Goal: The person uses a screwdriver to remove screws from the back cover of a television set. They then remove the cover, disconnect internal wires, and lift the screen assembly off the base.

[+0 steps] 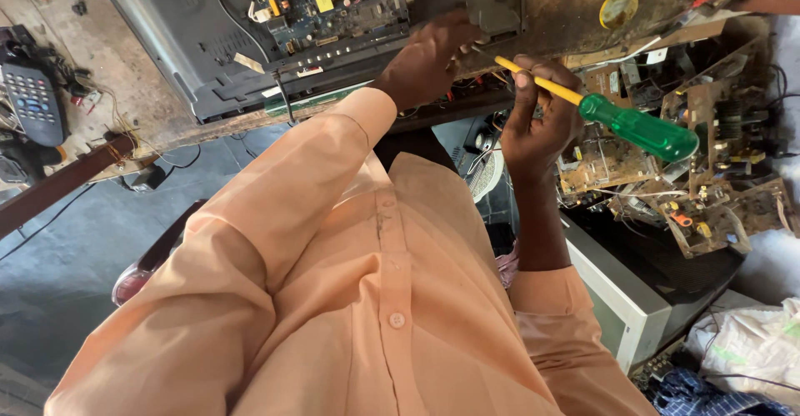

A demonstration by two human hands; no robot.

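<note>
Head view shows the right hand [537, 124] wrapped around a screwdriver [621, 116] with a yellow shaft and green handle, its tip aimed toward ten o'clock at the edge of an opened grey television chassis [192, 41]. The left hand [429, 58] presses curled fingers on that edge, just beside the tip. A green circuit board [329, 8] sits at twelve o'clock. Good work here likely means keeping the shaft straight, the steadying hand firm.
</note>
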